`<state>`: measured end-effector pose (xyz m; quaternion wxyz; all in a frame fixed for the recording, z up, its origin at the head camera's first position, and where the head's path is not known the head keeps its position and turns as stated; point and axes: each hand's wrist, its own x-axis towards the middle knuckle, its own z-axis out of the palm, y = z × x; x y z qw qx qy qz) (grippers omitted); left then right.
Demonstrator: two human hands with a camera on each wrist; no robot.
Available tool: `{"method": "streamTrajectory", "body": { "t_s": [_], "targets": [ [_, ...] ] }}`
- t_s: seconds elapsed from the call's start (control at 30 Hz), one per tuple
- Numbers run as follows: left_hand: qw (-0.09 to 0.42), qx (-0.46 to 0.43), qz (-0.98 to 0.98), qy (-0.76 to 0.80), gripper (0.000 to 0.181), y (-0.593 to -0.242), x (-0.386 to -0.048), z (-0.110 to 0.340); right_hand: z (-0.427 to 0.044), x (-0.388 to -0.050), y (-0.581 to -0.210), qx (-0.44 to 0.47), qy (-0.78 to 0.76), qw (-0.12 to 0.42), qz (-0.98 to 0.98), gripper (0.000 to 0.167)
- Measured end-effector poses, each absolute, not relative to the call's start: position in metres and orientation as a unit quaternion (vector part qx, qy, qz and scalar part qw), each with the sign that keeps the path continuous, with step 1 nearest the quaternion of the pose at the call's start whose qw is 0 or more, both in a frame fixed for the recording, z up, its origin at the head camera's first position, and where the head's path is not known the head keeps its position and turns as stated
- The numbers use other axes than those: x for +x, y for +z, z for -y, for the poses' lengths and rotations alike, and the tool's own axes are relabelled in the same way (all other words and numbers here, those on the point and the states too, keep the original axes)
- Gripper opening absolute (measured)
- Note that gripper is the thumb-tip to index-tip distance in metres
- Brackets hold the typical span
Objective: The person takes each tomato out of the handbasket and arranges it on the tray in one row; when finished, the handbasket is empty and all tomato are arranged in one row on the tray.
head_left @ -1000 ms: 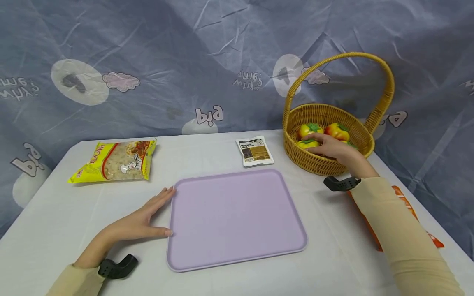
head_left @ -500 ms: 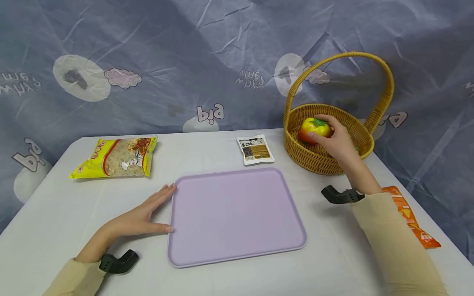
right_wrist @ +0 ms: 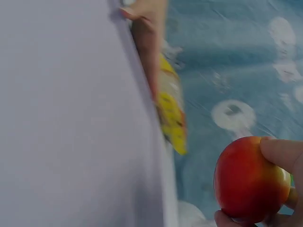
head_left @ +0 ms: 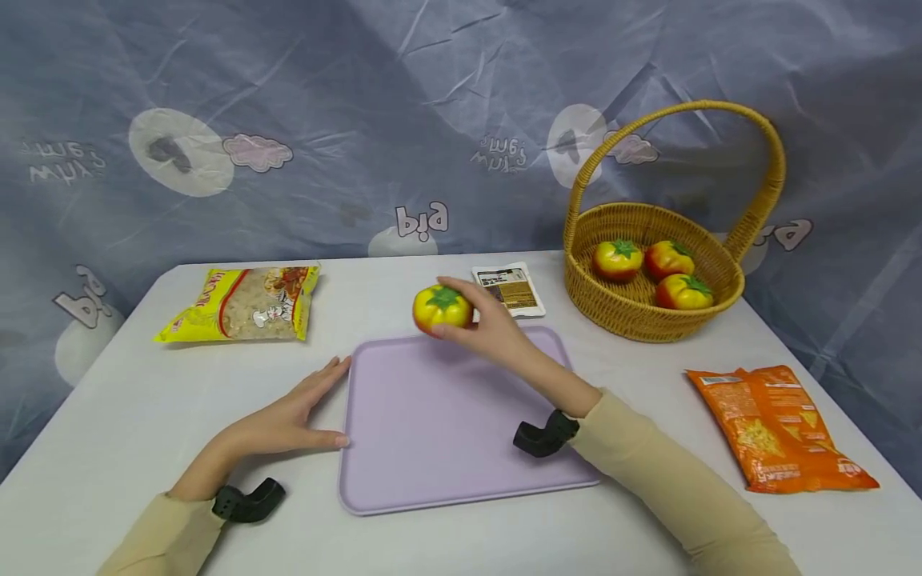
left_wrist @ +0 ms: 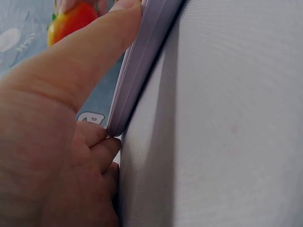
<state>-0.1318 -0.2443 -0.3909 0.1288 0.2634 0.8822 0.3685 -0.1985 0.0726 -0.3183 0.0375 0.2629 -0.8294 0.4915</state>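
The right hand pinches a red-and-yellow tomato-like fruit above the far edge of the purple tray. In the right wrist view the fruit shows its red side between thumb and fingers. At the tray's left edge the left hand rests with fingers spread, thumb and fingertips touching the rim; the left wrist view shows its thumb against the tray rim. Three similar fruits, one of them at the front right, lie in the wicker basket.
A yellow bag lies at the back left of the white table. Behind the tray is a small white-and-brown packet, partly covered by the right hand. An orange snack bag lies at the right, in front of the basket.
The right hand has taken hold of a fruit in the basket, lifted it out and carried it left over the tray. The left hand stays at the tray's edge.
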Motion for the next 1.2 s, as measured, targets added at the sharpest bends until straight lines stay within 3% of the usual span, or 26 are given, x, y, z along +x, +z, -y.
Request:
{"method": "streamTrajectory", "body": {
  "t_s": [0.33, 0.57, 1.2],
  "targets": [
    [0.134, 0.27, -0.882, 0.363, 0.102, -0.393, -0.137, 0.235, -0.022, -0.196, -0.354, 0.319, 0.447, -0.022, 0.836, 0.061],
    [0.14, 0.273, -0.879, 0.365, 0.103, -0.392, -0.139, 0.231, -0.013, -0.197, -0.368, 0.326, 0.435, -0.026, 0.839, 0.059],
    [0.129, 0.261, -0.886, 0.362, 0.101, -0.39, -0.131, 0.242, 0.004, -0.201, -0.371, 0.335, 0.399, -0.074, 0.85, 0.082]
  ]
}}
